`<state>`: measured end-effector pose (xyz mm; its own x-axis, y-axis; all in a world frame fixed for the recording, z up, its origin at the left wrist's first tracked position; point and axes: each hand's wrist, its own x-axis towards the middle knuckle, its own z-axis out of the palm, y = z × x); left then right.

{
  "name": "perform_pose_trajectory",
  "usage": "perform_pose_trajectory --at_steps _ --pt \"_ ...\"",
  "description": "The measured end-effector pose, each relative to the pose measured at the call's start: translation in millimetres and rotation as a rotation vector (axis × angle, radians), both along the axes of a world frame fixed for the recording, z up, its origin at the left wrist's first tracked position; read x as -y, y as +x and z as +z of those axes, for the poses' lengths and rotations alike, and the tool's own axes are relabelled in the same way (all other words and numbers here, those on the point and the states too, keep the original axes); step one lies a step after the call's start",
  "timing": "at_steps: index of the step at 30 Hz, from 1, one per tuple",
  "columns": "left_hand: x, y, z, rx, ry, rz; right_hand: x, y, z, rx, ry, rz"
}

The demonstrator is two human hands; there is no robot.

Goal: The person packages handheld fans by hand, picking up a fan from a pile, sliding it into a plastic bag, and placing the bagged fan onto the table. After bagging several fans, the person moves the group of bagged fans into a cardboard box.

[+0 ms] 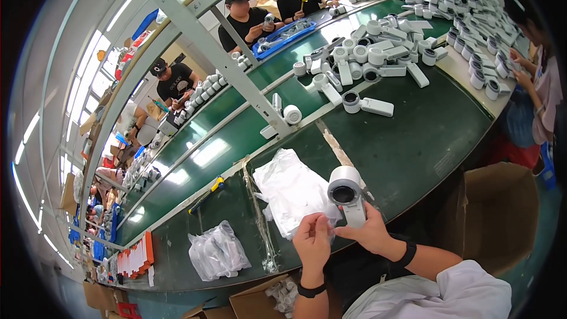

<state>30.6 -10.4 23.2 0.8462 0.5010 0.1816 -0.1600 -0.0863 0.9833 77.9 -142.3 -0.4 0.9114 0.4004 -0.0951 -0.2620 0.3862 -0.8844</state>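
White handheld device (344,183): raised just above the near edge of the green tabletop (413,136), round head up, dark ring facing the wearer, handle down; it is bare, with no wrapping visible on it.
Right hand (371,233): closed around the handle of that 1 device, fingers behind and thumb toward the front.
Left hand (313,242): fingers curled in close to the thumb, near the handle and over the edge of the white plastic sheets; whether it pinches a bit of film I cannot tell.
White plastic sheets (289,186): a loose pile lying flat just left of the device, seemingly a supply with plenty left.
Done so far: 1 device is picked up; no finished piece can be told with certainty.
Clear plastic bundle (218,254): lies on the tabletop left of the sheets; its contents are unclear, so it cannot be counted as completed work.
Left to handle: a large heap of similar devices (360,53) lies farther along the tabletop, the visible ones bare, so by appearance most of the batch remains.
Nearest loose device (378,107): on its side at the heap's near edge, untouched.
Yellow-and-black tool (207,194): at the tabletop's far side, well apart from both hands.
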Motion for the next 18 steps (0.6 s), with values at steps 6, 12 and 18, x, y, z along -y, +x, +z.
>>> perform_pose_trajectory --at_steps 6,12,18 --pt "-1.7 -4.1 -3.6 0.020 -0.102 0.008 -10.9 1.7 0.3 -0.086 -0.011 -0.052" --pt "-5.6 -3.9 -5.5 0.041 -0.210 0.101 -1.6 13.8 -19.3 0.107 -0.156 -0.216" --pt "-4.0 -2.9 -8.1 0.001 -0.112 0.069 29.3 2.1 10.3 0.238 -0.187 -0.169"
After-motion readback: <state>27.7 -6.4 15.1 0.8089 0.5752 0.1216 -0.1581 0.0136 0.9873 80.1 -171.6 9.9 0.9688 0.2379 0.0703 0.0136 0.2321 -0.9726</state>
